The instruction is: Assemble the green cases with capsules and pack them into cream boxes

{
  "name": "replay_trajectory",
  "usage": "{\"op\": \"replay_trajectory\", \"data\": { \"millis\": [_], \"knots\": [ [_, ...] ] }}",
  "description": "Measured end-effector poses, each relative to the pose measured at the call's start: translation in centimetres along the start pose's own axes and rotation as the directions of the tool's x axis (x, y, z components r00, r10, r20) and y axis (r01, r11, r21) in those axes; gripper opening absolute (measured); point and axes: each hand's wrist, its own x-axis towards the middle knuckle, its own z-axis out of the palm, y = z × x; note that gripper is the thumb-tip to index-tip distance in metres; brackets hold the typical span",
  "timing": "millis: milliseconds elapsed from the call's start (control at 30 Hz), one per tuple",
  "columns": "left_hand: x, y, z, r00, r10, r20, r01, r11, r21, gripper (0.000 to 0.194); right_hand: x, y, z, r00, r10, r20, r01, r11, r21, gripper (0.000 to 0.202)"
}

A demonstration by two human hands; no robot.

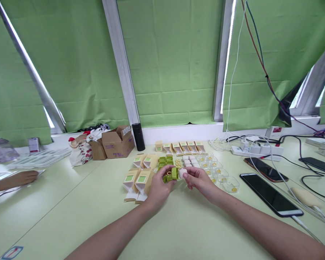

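My left hand (159, 187) is closed around a small green plastic case (174, 173), tilted toward the right. In my right hand (200, 180) a white rounded piece (182, 173) is pinched between thumb and fingers, right beside the green case; whether they touch I cannot tell. Just behind lie more green cases (165, 160), small yellow pieces (178, 164) and rows of white pieces (189, 159). Clear plastic cups (230, 185) with yellow spots inside stand to the right. Left of my left hand are open kraft cartons (143, 180) with green labels.
More cartons (184, 147) line the back, near a black cylinder (138, 137) and a cardboard box (118, 142). Phones (271, 193), cables and a power strip (256, 150) occupy the right. At far left, another person's hand (24, 177) rests near white trays (40, 159).
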Motion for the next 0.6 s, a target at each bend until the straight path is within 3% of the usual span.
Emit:
{"op": "replay_trajectory", "data": {
  "millis": [300, 600],
  "knots": [
    [-0.19, -0.43, 0.21, 1.000, 0.011, -0.010, -0.011, 1.000, 0.007, 0.046, 0.11, 0.27, -0.20, 0.999, -0.043, 0.026, 0.046, 0.993, -0.110, 0.052],
    [-0.45, 0.01, 0.08, 0.995, 0.102, 0.009, -0.103, 0.989, 0.108, 0.048, -0.13, 0.09, 0.00, 0.998, -0.056, 0.025, 0.059, 0.988, -0.144, 0.051]
  ]
}}
